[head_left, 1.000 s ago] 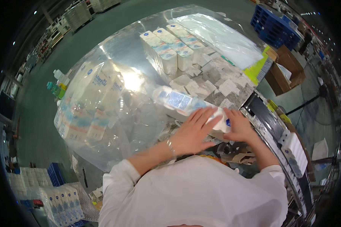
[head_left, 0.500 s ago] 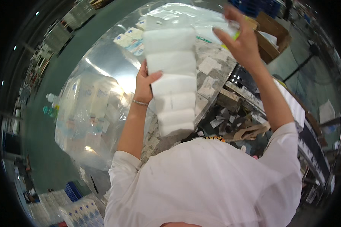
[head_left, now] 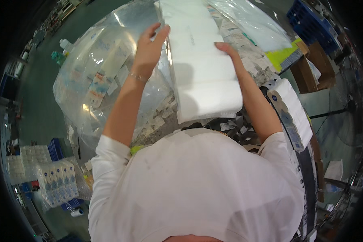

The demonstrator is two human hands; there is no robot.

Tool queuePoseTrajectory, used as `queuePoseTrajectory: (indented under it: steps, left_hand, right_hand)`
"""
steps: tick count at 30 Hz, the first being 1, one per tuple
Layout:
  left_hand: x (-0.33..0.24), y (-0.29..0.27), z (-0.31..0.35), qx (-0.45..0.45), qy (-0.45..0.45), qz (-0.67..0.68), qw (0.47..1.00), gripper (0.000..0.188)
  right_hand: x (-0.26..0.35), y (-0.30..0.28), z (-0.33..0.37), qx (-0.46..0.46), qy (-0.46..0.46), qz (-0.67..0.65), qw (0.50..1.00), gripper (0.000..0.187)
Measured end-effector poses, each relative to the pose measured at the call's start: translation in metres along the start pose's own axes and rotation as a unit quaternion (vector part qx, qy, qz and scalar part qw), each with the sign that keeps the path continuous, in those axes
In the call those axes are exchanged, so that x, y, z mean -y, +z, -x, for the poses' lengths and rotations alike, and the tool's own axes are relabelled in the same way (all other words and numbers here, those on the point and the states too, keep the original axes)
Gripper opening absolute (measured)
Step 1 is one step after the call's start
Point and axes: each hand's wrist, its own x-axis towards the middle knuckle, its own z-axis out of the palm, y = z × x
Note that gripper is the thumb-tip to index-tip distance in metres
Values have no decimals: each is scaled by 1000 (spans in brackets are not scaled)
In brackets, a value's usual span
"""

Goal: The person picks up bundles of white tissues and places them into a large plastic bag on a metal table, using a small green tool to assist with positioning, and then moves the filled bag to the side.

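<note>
A long row of soft white tissue packs (head_left: 203,68) stretches from the top of the view down toward my chest, wrapped in clear film. My left hand (head_left: 148,50) grips its left side, thumb along the edge and fingers partly spread. On the opposite side my right hand (head_left: 230,54) holds it, thumb over the upper face; the other fingers are hidden behind the packs. To the left, beside my left forearm, lies a big clear plastic bag (head_left: 78,74) with a few printed tissue packs (head_left: 97,90) showing in or under it.
Clear plastic sheets (head_left: 250,24) lie at the far right of the worktable. A cardboard box (head_left: 312,68) and a blue crate (head_left: 310,24) stand beyond. Another tissue bundle (head_left: 292,115) rests on the conveyor right of my arm. Bundled packs (head_left: 58,181) sit at lower left.
My right hand has come down from the far right onto the tissue row's right side. The view has shifted, and the row now appears larger and nearer. A tissue bundle shows fully on the conveyor.
</note>
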Motion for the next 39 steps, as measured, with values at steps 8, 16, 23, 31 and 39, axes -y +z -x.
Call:
queuePoseTrajectory:
  steps: [8, 16, 23, 31, 39]
  left_hand:
    - [-20, -110, 168, -231, 291, -543, 753, 69]
    - [34, -171, 222, -271, -113, -449, 844, 47]
    - [23, -178, 161, -349, -33, -239, 905, 23]
    - [1, -180, 211, -257, -3, -367, 894, 26]
    - [19, -154, 217, -259, -3, -287, 922, 27]
  right_hand:
    - [3, -53, 16, -48, 47, 2, 998, 54]
    - [-14, -59, 21, 32, 156, 90, 983, 52]
    - [-51, 0, -28, 154, 243, 100, 953, 49]
    - [-92, 99, -102, 153, 244, 66, 955, 47]
    - [-172, 182, -223, 204, 1, 275, 940, 46]
